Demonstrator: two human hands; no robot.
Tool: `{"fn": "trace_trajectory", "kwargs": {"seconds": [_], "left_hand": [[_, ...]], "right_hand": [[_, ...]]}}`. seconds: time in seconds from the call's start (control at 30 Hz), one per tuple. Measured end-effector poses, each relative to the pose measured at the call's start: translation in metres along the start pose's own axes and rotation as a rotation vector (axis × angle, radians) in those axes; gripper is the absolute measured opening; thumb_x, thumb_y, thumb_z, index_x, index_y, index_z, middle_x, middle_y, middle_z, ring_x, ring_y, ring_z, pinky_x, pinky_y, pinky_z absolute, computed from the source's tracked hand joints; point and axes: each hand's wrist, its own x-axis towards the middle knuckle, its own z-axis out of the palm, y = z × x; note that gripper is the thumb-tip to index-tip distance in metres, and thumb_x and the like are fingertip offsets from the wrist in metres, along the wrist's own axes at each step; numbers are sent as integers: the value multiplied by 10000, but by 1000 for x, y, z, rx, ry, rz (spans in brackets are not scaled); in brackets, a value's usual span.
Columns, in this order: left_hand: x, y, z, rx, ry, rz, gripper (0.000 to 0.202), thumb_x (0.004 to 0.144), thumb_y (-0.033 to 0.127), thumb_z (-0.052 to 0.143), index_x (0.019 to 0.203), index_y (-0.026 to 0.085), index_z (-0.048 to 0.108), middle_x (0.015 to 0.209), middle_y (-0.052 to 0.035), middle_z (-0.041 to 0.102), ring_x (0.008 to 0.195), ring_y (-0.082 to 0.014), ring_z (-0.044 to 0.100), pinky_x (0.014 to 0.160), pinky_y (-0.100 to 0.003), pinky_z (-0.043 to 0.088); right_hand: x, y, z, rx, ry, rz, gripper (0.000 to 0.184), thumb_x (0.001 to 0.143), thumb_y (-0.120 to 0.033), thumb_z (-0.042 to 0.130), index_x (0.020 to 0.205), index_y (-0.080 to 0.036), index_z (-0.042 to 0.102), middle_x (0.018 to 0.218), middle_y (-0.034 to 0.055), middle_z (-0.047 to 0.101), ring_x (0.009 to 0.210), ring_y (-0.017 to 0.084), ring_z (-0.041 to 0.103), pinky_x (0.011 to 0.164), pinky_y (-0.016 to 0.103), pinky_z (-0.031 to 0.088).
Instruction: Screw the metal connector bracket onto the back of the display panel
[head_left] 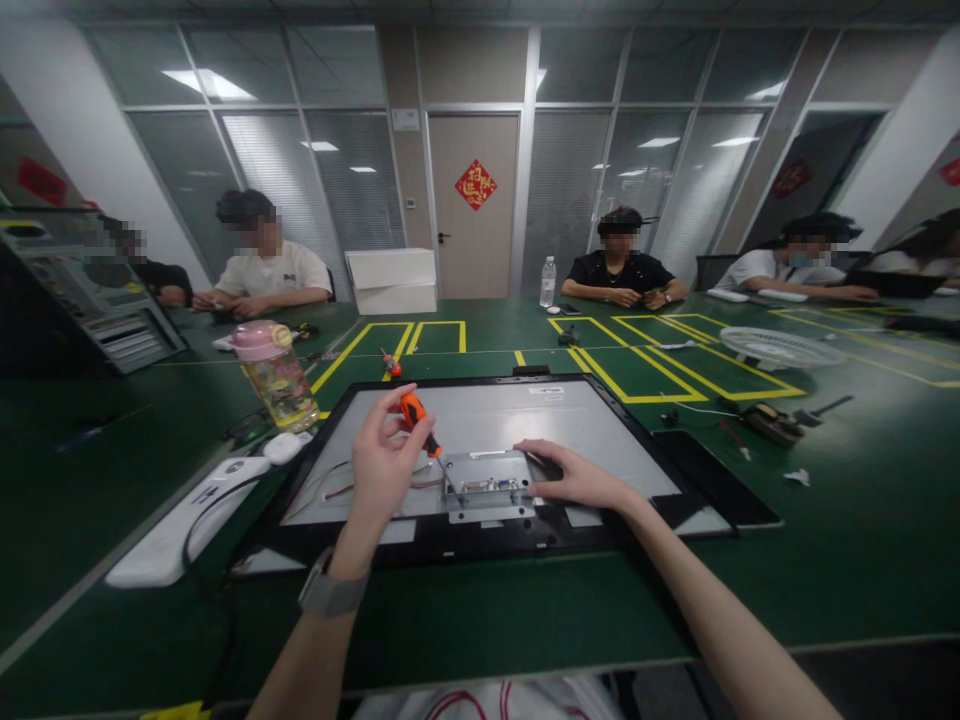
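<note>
A flat monitor panel (600, 420) lies face down on the green table, its grey metal back up. A small metal board cover (486, 482) sits near its front edge. My left hand (384, 462) is closed around an orange-handled screwdriver (417, 418), whose tip points down at the cover's left corner. My right hand (574, 478) lies flat, fingers stretched out, on the panel at the cover's right side. Thin wires (330, 490) run across the panel to the left of my left hand.
A white plastic cover (161, 545) and a pink-lidded bottle (276, 375) stand left of the panel. Another screwdriver (390, 364), a white fan grille (776, 347), small parts (769, 420), a white box (392, 281) and a water bottle (548, 281) lie farther off. Several people sit along the far edge.
</note>
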Motion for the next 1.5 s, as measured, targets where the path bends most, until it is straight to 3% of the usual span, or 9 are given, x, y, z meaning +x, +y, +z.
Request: {"fn": "trace_trajectory", "kwargs": {"seconds": [0.47,0.7,1.07,1.17,1.23,1.27,1.33,1.4,1.5], "left_hand": [[-8,-9,7,183,-70,58,389,803,308,642,1172,211,564,1000,-45,578,752,-122,635,581,-211,593],[-10,-4,8,284,-109,142,353,812,303,640,1156,236,592,996,-38,575,727,-99,593,552,-166,568],[-10,-1,6,271,-31,167,364,828,272,615,1185,224,562,1001,-39,556,769,-115,597,571,-183,556],[-7,0,-1,367,95,247,390,864,230,551,1253,234,524,997,-45,542,836,-141,573,667,-231,547],[-2,-2,-9,504,122,343,395,868,166,492,1257,227,533,972,-49,544,892,-166,554,809,-301,515],[1,-4,-14,565,69,358,405,857,127,461,1242,218,550,1009,-61,545,938,-181,549,866,-330,487],[5,-12,-22,682,-181,345,423,783,46,423,1115,205,632,986,-62,553,926,-190,551,867,-337,466],[8,-22,-29,797,-397,231,414,706,10,409,957,197,679,899,-51,568,889,-199,558,837,-340,461],[5,-36,-35,848,-590,75,357,683,23,404,823,190,686,865,-53,589,881,-210,571,824,-342,457]], "right_hand": [[0,3,0,-17,-13,10,665,745,-432,722,1321,-179,508,1395,128,491,1288,289,449,1122,464,300],[0,5,1,3,-3,5,649,737,-429,732,1312,-219,516,1392,103,500,1282,285,456,1116,468,312],[0,3,0,-4,-7,20,653,734,-446,728,1307,-207,524,1384,109,505,1276,292,460,1108,467,324],[-1,1,0,-7,-8,24,644,744,-429,722,1312,-208,515,1394,113,494,1279,284,458,1109,470,322],[-1,-1,-1,-14,-11,22,639,751,-420,716,1315,-202,511,1401,119,485,1283,281,453,1114,469,314],[-1,-2,-1,-20,-14,23,638,754,-422,712,1317,-201,509,1404,119,481,1286,281,451,1116,467,313],[-1,-3,-1,-31,-22,27,641,756,-437,707,1320,-207,507,1406,111,482,1289,283,448,1116,461,315],[-2,-4,-1,-32,-22,26,640,757,-454,702,1319,-214,509,1401,104,488,1288,285,449,1115,460,318],[-2,-3,0,-29,-14,12,649,746,-457,712,1315,-220,511,1396,107,494,1286,291,450,1114,478,314]]}}
